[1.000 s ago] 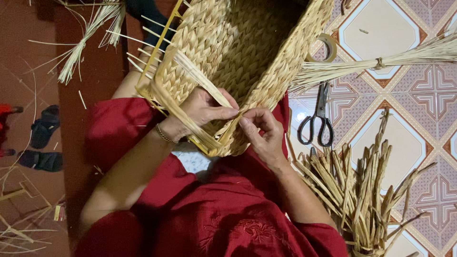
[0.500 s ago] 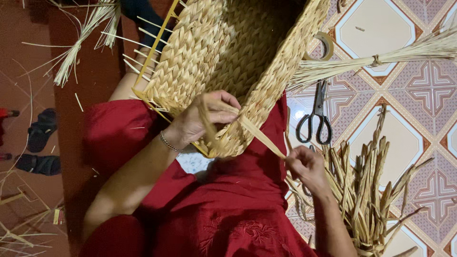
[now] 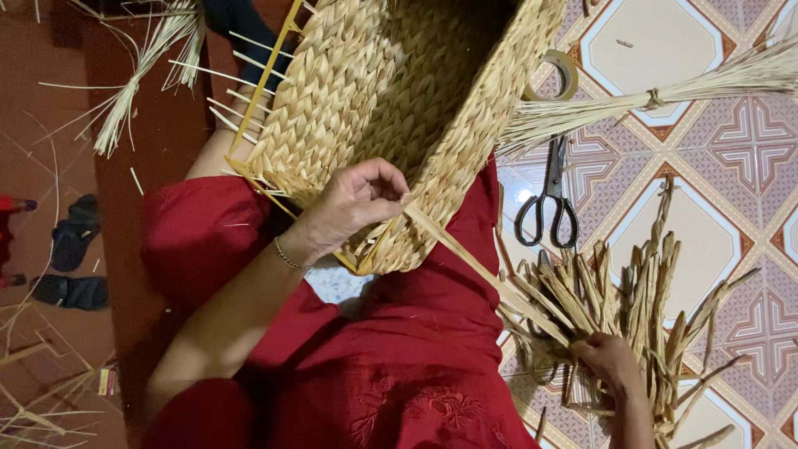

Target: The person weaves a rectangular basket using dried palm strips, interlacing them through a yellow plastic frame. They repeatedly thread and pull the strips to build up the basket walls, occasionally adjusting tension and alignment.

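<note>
Evidently the main hazard lies in the long flat tan fibre strand (image 3: 482,270), drawn taut from the half-woven straw-coloured rectangular basket (image 3: 399,108) down to the floor pile. In my judgement a hard pull could snap it or drag the last plaits loose at the basket's near rim, since only the left hand's (image 3: 353,204) pinch anchors that end; a slackened pinch would let the weave open. The yellow frame rods (image 3: 258,91) projecting from the rim could also catch a sleeve or a finger.

Left hand: forearm raised across the red-clothed lap (image 3: 399,366), wrist bent, grip pressed together with thumb and fingers pinching the strand where it leaves the rim. Right hand (image 3: 611,362): arm extended low toward the floor's right edge, grip curled among the heap of dried tan fibre strips (image 3: 640,299), at the strand's far end; whether it is fully clenched I cannot tell.

The basket rests tilted on the lap. Black-handled scissors (image 3: 549,204) lie on the patterned tiled floor (image 3: 731,208), just beyond the heap.
</note>
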